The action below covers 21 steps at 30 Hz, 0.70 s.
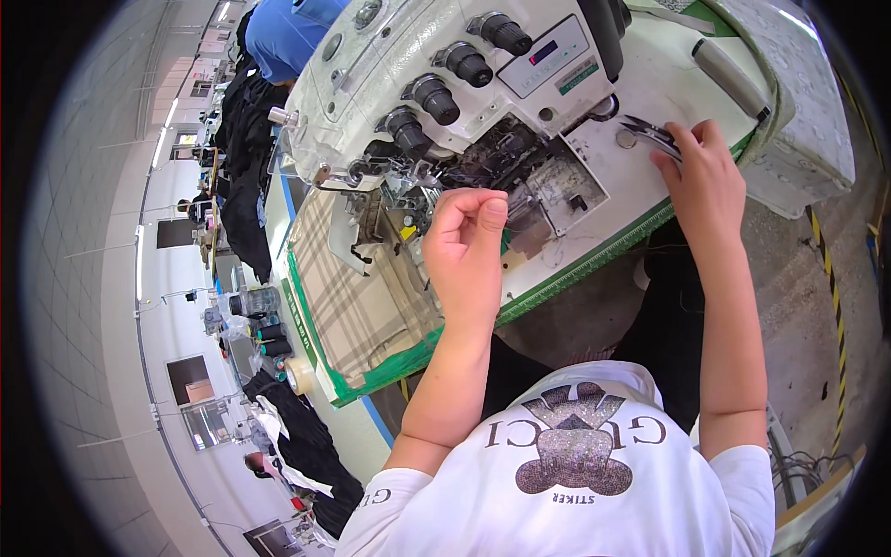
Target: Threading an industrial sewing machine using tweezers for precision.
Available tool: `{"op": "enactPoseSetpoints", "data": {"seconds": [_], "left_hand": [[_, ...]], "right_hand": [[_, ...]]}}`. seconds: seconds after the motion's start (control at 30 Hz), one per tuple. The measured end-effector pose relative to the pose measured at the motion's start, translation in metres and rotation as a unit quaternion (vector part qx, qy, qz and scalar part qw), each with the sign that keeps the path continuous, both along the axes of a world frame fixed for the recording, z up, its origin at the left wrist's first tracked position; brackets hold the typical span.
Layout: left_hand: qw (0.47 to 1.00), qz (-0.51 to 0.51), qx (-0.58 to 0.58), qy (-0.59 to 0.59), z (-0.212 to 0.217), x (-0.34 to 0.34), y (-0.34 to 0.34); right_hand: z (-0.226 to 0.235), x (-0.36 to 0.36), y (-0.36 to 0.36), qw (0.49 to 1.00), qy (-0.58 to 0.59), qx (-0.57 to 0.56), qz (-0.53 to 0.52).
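In front of the opened sewing machine, probably an overlock (436, 84), my left hand (469, 255) is raised with thumb and forefinger pinched together. What the pinch holds, if anything, is too small to make out. Over the right side of the white machine table, my right hand (707, 186) has thumb and fingers closed on a pair of small metal thread snips (654, 136). Their dark points face left, toward the machine. Below the machine's tension knobs, its looper area (510, 153) lies exposed, dusty with lint.
Checked beige fabric (362, 297) covers the table left of the needle area. Green measuring tape (594, 260) runs along the front edge. A small round metal disc (626, 138) lies beside the snips, and a grey cylinder (729, 76) lies behind. Another person's blue top (288, 37) shows beyond.
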State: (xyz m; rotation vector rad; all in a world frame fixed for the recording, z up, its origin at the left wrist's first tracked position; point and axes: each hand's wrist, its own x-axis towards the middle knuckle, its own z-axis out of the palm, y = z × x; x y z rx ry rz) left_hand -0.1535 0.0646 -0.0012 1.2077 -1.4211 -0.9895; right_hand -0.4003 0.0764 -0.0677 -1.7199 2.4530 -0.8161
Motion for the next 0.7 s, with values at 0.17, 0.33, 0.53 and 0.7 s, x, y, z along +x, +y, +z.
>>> {"op": "enactPoseSetpoints", "data": {"seconds": [0.17,0.33,0.53,0.7], "left_hand": [[0.991,0.005,0.012,0.134,-0.005,0.001,-0.005],[0.973,0.013,0.015,0.232,-0.001,-0.001,-0.003],[0.957,0.033,0.04,0.286,0.003,0.001,-0.004],[0.952,0.024,0.054,0.299,0.005,0.004,-0.003]], "right_hand": [[0.035,0.012,0.004,0.994,-0.036,-0.102,-0.021],[0.064,0.056,0.026,0.924,-0.302,-0.127,0.198],[0.061,0.104,0.017,0.866,-0.39,-0.214,0.227],[0.063,0.104,0.017,0.879,-0.357,-0.188,0.254]]}}
